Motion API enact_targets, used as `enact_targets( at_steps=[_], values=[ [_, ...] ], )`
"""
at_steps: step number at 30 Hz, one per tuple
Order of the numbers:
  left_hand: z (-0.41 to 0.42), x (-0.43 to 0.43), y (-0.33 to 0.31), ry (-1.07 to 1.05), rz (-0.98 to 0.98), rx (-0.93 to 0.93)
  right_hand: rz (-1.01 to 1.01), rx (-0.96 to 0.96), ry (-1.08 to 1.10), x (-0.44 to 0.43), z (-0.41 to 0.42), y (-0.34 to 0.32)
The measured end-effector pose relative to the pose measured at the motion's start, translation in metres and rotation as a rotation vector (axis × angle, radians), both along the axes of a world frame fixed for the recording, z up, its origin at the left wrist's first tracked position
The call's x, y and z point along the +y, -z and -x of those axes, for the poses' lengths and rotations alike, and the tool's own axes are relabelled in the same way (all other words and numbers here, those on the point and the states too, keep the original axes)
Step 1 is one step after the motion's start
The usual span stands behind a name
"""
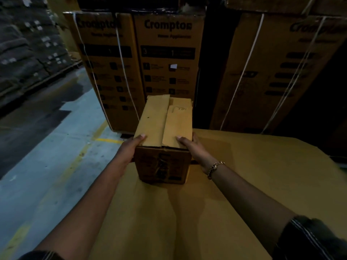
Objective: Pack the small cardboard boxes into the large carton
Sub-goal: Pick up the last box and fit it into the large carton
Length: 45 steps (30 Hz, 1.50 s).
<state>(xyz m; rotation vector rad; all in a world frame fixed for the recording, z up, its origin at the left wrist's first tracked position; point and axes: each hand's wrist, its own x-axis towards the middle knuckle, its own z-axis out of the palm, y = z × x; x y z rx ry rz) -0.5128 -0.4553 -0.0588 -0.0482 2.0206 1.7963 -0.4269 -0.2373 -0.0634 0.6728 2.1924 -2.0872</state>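
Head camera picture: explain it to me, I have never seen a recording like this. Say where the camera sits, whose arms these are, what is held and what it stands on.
There is only one picture, taken by a camera worn on a person's head and looking forward and down. There is no machine here. The two bare arms reaching in from the bottom belong to the wearer.

The left hand and the right hand grip a small cardboard box from either side, with the thumbs on its folded top flaps. A bracelet sits on the right wrist.

The box seems to stand on a broad brown cardboard surface. I cannot tell whether this is the large carton.

Behind it stand tall strapped Crompton cartons. To the left is a concrete floor with yellow lines.
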Motion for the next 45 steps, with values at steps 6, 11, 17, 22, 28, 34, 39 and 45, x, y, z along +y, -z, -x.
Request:
enact_targets(
  at_steps=[6, 11, 17, 22, 28, 34, 39, 45],
  values=[
    [-0.095, 0.051, 0.008, 0.131, -0.024, 0.026, -0.029, -0.043, 0.04, 0.059, -0.1, -0.015],
    [-0.194, 0.103, 0.035, 0.206, 0.034, 0.078, -0.043, -0.039, 0.104, 0.106, -0.233, -0.021],
    [-0.293, 0.154, 0.032, 0.231, 0.055, 0.1, -0.063, -0.041, 0.1, 0.155, -0.341, -0.027],
    [-0.338, 0.17, 0.021, 0.304, 0.087, 0.076, -0.066, -0.045, 0.114, 0.17, -0.386, -0.02],
    [-0.328, 0.187, 0.0, 0.305, 0.042, -0.036, -0.04, -0.114, 0.09, 0.192, -0.377, -0.019],
    [-0.312, 0.205, -0.002, 0.269, -0.068, -0.137, 0.012, -0.204, 0.156, 0.2, -0.344, -0.026],
    [-0.313, 0.21, 0.017, 0.212, -0.139, -0.201, 0.162, -0.22, 0.218, 0.191, -0.342, -0.002],
    [-0.321, 0.233, 0.008, 0.32, -0.114, -0.114, 0.15, -0.15, 0.32, 0.201, -0.372, -0.014]
  ],
)
